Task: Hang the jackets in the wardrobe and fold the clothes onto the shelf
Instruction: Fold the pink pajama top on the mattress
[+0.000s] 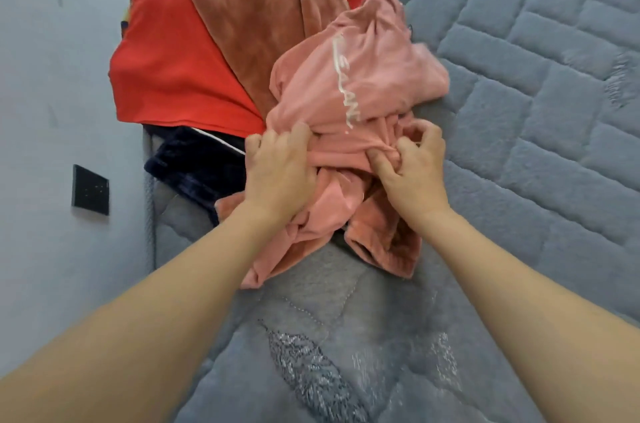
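Observation:
A crumpled pink garment point(363, 76) with pale lettering lies on top of a clothes pile at the bed's left edge. My left hand point(277, 173) grips its bunched fabric on the left. My right hand point(414, 162) pinches a fold of the same pink garment on the right. Under it lie a plush dusty-pink garment point(256, 13), a red garment point(169, 51) and a dark navy fuzzy garment point(194, 166). A plush pink hem point(384, 242) hangs toward me below my hands.
The pile rests on a grey quilted bed cover point(536, 110) that fills the right and bottom of the view. A pale wall point(52, 76) with a black switch plate point(90, 190) runs along the left, close to the bed.

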A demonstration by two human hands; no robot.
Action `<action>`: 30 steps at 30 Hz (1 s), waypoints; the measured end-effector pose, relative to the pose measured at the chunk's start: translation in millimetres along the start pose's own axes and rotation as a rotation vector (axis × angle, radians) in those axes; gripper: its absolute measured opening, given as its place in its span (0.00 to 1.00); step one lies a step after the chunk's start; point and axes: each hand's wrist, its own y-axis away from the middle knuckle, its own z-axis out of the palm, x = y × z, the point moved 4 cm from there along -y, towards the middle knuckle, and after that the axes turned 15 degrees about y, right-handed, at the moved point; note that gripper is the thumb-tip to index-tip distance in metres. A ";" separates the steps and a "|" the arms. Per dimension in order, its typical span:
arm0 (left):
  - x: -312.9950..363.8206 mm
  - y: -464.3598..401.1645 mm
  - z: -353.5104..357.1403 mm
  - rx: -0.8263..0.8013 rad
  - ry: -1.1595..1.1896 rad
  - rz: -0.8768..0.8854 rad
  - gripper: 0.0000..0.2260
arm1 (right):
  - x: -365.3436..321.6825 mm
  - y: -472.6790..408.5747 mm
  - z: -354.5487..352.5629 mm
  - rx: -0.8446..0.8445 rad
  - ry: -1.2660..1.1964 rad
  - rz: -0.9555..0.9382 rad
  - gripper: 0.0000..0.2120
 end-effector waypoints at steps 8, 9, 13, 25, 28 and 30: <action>62.0 125.4 -40.1 -0.119 0.250 -0.154 0.19 | 8.5 124.0 -112.9 -0.267 -0.767 0.407 0.15; 67.7 131.7 -48.4 -0.081 0.345 -0.225 0.16 | 9.7 131.6 -130.2 -0.257 -0.858 0.444 0.13; 119.0 155.5 -89.8 -0.024 0.749 -0.384 0.10 | 25.5 156.9 -212.3 -0.223 -1.043 0.617 0.11; 402.0 110.3 -335.8 0.080 0.595 0.036 0.17 | 22.5 177.5 -489.7 -0.179 0.073 0.177 0.09; 451.0 129.4 -392.7 0.094 0.396 0.142 0.18 | 7.9 179.8 -548.5 0.035 -0.262 0.417 0.12; 461.6 145.8 -411.5 0.008 0.174 0.112 0.19 | -6.0 184.5 -577.3 0.107 -0.659 0.624 0.10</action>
